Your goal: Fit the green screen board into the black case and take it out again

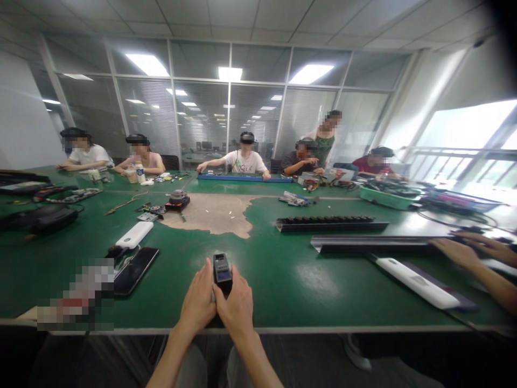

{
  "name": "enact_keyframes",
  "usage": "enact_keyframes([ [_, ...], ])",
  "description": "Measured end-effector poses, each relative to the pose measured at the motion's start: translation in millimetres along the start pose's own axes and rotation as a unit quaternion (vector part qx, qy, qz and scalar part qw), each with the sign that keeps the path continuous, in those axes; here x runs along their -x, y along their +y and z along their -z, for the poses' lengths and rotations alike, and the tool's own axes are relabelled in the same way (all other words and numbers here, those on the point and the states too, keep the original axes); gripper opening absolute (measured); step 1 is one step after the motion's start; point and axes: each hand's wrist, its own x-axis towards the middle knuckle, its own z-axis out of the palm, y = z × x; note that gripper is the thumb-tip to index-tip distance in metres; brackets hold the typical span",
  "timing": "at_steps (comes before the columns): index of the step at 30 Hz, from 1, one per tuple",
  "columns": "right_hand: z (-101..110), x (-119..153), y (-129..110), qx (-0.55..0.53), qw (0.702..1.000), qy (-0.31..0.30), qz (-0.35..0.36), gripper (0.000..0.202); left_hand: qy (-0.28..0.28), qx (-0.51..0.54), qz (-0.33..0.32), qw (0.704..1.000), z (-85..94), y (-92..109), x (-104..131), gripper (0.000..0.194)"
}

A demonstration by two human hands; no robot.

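Observation:
Between my two hands, over the near edge of the green table, is a small dark box-shaped device [222, 270] with a little bluish window and what look like small buttons on its face. My left hand [198, 297] is pressed along its left side, fingers together. Around its right side and lower end my right hand [236, 302] is closed, the thumb resting on the near end. Both hands touch each other below the device. Its underside and the fingertips behind it are hidden.
The green table [278, 296] holds a black phone [136, 272] and a white power bank [135, 235] at left. Dark metal channels [375, 244] and a white device [418, 281] lie at right, near a co-worker's hands [460, 250]. Several people are opposite, around a blue bar [246, 177].

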Motion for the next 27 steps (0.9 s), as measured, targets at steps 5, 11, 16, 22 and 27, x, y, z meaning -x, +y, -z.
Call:
enact_keyframes([
  [5, 3.8, 0.2, 3.5, -0.012, 1.000, -0.006, 0.027, 0.051, -0.013, 0.015, 0.007, 1.000, 2.0, 0.0, -1.0, 0.082],
  [11, 3.8, 6.2, 4.2, -0.017, 0.999, -0.009, 0.033, 0.047, -0.023, 0.020, 0.012, 0.999, 5.5, 2.7, -1.8, 0.080],
  [16, 4.2, 6.3, 2.1, -0.016, 0.999, -0.003, 0.035, 0.044, -0.015, 0.034, 0.005, 0.999, 5.1, 1.1, -0.7, 0.082],
  [22, 5.8, 6.5, -0.9, -0.010, 0.999, 0.023, 0.039, 0.045, -0.014, 0.048, 0.012, 0.999, 1.8, -3.0, 0.9, 0.080],
  [27, 0.5, 7.7, 1.6, -0.008, 1.000, 0.003, 0.010, 0.050, 0.000, 0.068, 0.013, 0.998, 1.3, -2.7, 1.6, 0.079],
])
